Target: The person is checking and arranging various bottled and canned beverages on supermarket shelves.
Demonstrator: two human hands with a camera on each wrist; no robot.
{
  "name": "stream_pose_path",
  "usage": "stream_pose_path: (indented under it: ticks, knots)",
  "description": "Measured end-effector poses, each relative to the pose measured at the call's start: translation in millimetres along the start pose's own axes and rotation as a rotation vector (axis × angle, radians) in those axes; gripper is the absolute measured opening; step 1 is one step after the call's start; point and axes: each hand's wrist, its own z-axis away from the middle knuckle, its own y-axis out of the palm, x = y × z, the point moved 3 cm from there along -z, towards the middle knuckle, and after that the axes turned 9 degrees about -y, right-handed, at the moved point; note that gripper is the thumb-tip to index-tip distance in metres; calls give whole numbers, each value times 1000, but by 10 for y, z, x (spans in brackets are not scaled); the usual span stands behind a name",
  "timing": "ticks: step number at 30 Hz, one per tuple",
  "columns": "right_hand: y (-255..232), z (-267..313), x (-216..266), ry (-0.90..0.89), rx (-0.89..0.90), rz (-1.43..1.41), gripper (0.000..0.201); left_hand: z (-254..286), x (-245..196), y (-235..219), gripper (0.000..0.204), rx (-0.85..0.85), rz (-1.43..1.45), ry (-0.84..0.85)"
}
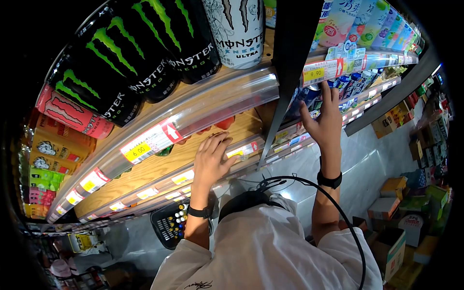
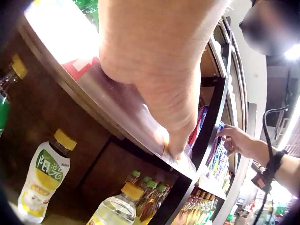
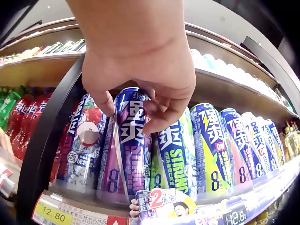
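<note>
Two hands work well apart along the shelving: the right hand (image 1: 325,123) has its thumb and curled fingers round the top of the purple can (image 3: 129,164), though how firmly I can't tell, while the left hand (image 1: 211,157) lies with loose fingers at a shelf's front edge, holding nothing I can see. The purple can stands upright near the left end of its shelf, just behind the front edge. Its neighbours crowd it, the lychee can (image 3: 84,145) on one side and the green can (image 3: 176,161) on the other, so a crooked pull could drag or topple one. The clear front rail (image 3: 255,185) might catch the base if the lift is too low, and the promotional tag (image 3: 164,206) could be knocked loose. A high grip may let the can swing. The black cable (image 1: 349,227) looping past the right arm might snag.

The shelf's left end meets a black post (image 3: 42,140). Beyond lie a shiny grey floor (image 1: 309,166) and stacked cartons (image 1: 386,208).
</note>
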Motion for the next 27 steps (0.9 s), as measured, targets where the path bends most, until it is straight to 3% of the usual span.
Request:
stream_pose_path:
  ticks: [9, 11, 14, 15, 16, 20, 22, 26, 27]
  knots:
    - [-17, -51, -7, -26, 64, 140, 77, 17, 6, 8, 46, 5, 3, -26]
    - [-74, -13, -91, 7, -26, 15, 77, 22, 23, 14, 46, 6, 11, -33]
    - [-138, -3, -214, -5, -68, 101, 78, 33, 24, 23, 45, 13, 18, -47]
    - [-159, 2, -230, 109, 11, 146, 78, 33, 21, 20, 45, 20, 14, -44]
    - [-157, 24, -250, 107, 14, 144, 78, 37, 21, 15, 45, 19, 13, -48]
    - [-172, 104, -304, 1, -71, 118, 74, 42, 19, 15, 43, 3, 2, -42]
    - [-166, 150, -281, -169, -221, 112, 71, 34, 13, 7, 43, -11, -5, -37]
    - [-100, 380, -469, 2, -290, -97, 60, 20, 5, -1, 42, -2, 1, -18]
    - [-92, 384, -468, -46, -310, -90, 57, 29, -1, -8, 41, -2, -4, -14]
